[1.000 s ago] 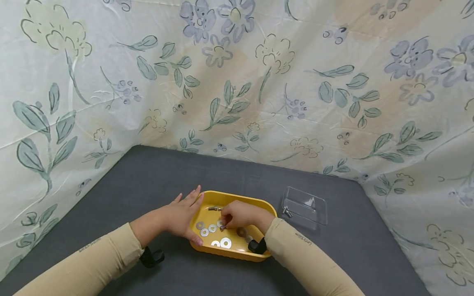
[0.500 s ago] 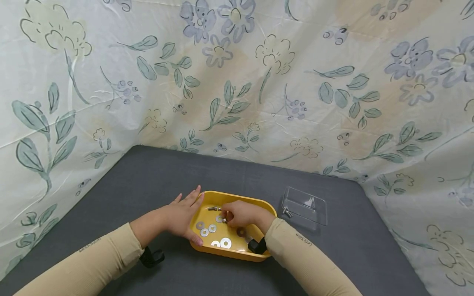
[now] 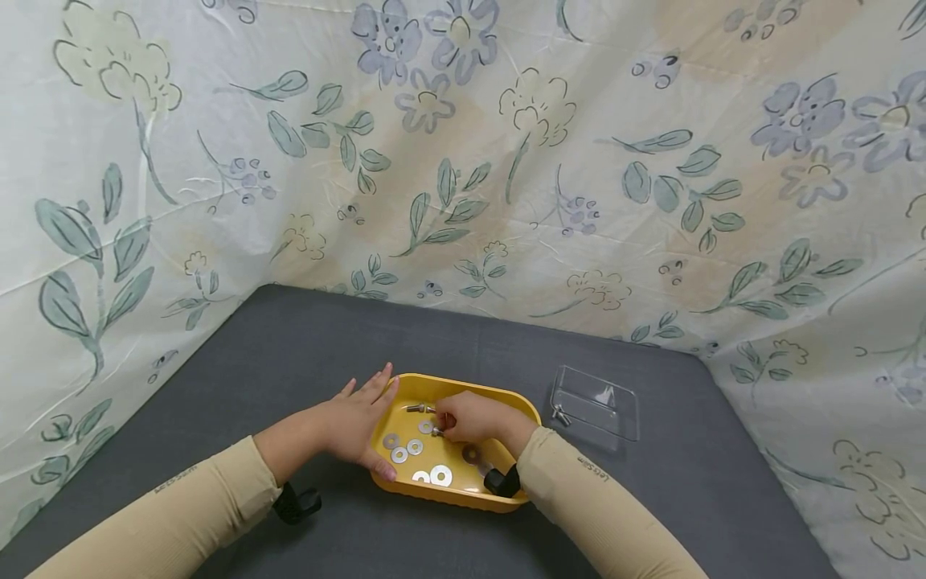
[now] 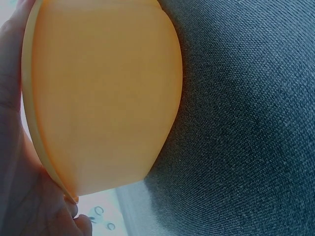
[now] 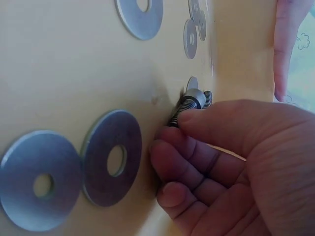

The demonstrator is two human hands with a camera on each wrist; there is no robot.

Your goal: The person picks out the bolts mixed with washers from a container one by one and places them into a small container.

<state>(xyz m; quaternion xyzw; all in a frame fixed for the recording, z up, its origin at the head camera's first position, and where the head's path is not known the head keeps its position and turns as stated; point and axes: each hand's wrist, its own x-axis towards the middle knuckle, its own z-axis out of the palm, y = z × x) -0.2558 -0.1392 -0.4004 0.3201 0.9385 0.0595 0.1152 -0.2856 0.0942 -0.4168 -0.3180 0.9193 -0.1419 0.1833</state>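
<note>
The right grip (image 3: 477, 416) pinches a silver bolt (image 5: 193, 98) between thumb and forefinger inside a yellow tray (image 3: 456, 497), the fastener slanting low above the tray floor with its head exposed. The left grip (image 3: 354, 426), fingers straight and spread, rests against the tray's left end, its thumb at the near rim. Flat metal washers (image 5: 98, 167) lie scattered across the floor, most between the two hands, with bare yellow showing around them. A second bolt (image 3: 414, 408) lies near the far wall, just beyond the right fingertips; whether they touch it cannot be told. The right forearm crosses the tray's right edge, and a black wrist device (image 3: 501, 482) fills the near right corner, narrowing the room there. A strip of gray desk (image 3: 347, 330) separates the tray from a transparent plastic container (image 3: 615, 418) to its right, where more bolts (image 3: 560, 415) sit at the left edge. Beyond the tray's far rim, the desk runs back to a floral cloth (image 3: 434, 217).
</note>
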